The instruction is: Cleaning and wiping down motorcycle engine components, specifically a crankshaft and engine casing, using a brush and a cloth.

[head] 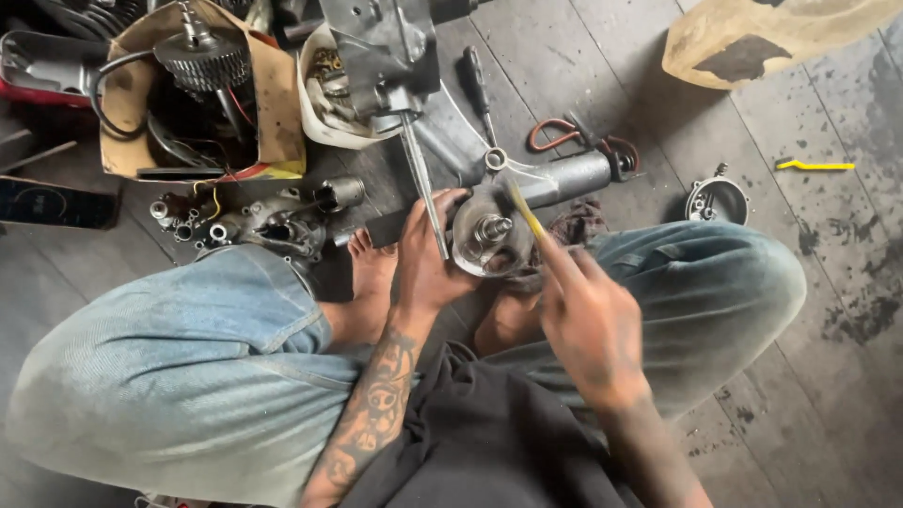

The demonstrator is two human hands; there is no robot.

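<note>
The left hand (425,268) is gripping the round metal engine cover (487,233) by its rim, steadying it above the bare feet with its open face and central shaft pointing up toward the camera. The right hand (588,315) is pinching a yellow-handled brush (523,209), its long axis slanting up-left over the cover.

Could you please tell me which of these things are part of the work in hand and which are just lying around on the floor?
In hand:
left hand steadying the round metal housing
right hand holding the yellow-handled tool to it

Lying about:
cardboard box with a gear
engine casing
red-handled pliers
screwdriver
small round part
yellow strip
</note>
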